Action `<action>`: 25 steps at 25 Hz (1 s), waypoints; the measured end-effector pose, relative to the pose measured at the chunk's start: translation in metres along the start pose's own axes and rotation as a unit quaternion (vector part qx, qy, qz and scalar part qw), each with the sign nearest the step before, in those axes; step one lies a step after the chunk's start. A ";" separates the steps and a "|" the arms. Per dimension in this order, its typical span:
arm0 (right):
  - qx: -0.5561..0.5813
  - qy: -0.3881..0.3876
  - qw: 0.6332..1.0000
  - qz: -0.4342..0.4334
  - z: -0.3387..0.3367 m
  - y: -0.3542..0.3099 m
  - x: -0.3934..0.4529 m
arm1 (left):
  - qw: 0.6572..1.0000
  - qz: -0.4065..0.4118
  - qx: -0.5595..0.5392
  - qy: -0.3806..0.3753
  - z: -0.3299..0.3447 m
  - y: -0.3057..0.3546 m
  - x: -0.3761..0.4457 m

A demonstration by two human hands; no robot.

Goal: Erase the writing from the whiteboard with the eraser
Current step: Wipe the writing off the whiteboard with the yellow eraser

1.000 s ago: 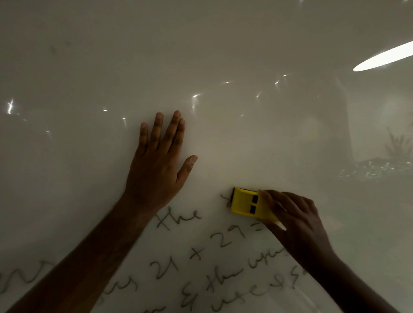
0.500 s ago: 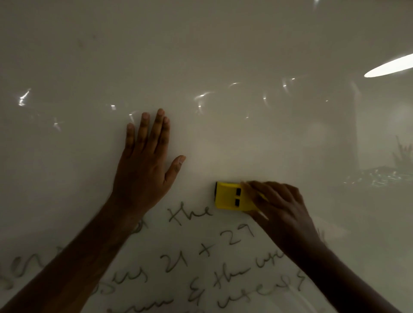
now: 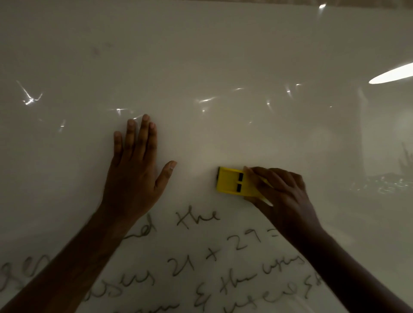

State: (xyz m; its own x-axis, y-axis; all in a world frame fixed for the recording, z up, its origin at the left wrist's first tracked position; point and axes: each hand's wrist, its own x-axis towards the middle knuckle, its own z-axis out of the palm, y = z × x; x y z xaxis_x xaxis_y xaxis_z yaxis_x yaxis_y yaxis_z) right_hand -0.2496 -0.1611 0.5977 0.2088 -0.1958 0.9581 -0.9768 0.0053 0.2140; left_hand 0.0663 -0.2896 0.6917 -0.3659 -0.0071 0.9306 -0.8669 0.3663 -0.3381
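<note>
The whiteboard (image 3: pixel 201 55) fills the view. A yellow eraser (image 3: pixel 232 182) with two black slots lies flat against it right of centre; my right hand (image 3: pixel 283 196) grips its right end, fingers curled over the top edge. My left hand (image 3: pixel 134 169) rests flat on the board to the left, fingers straight and thumb spread. Handwritten lines of dark writing (image 3: pixel 196 220) run across the lower part of the board, below both hands; my forearms hide parts of them. The board above the eraser shows no writing.
Bright reflections of a ceiling light (image 3: pixel 391 74) and small glints lie on the glossy surface at the upper right and the left. The board's top edge (image 3: pixel 335 2) shows at the upper right.
The eraser in my right hand has slid up and slightly left, off the writing it touched. The view has tilted up, so more written lines appear at the bottom. My left hand stays flat.
</note>
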 end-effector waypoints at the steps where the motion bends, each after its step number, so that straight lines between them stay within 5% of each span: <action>1: 0.008 -0.001 1.000 -0.014 0.004 -0.013 0.003 | 1.000 0.004 -0.002 0.000 0.000 0.000 0.000; 7: 0.024 -0.054 0.989 -0.137 0.008 -0.036 -0.044 | 1.000 0.007 0.004 -0.001 -0.004 -0.033 -0.014; 14: 0.029 0.016 0.997 -0.064 0.015 -0.045 0.010 | 1.000 -0.008 0.018 -0.004 -0.009 -0.048 -0.022; 19: 0.060 -0.004 0.990 -0.129 0.027 -0.097 0.007 | 1.000 -0.007 0.018 -0.004 -0.010 -0.053 -0.025; 25: 0.023 -0.037 0.988 -0.148 0.014 -0.058 -0.021 | 1.000 -0.021 0.008 -0.016 -0.014 -0.082 -0.046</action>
State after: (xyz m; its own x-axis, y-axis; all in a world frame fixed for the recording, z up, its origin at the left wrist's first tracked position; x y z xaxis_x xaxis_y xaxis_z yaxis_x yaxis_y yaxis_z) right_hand -0.1979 -0.1715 0.5626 0.4825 -0.2530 0.8386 -0.8754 -0.1060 0.4717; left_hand 0.1590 -0.3060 0.6789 -0.3391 -0.0514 0.9394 -0.8872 0.3495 -0.3011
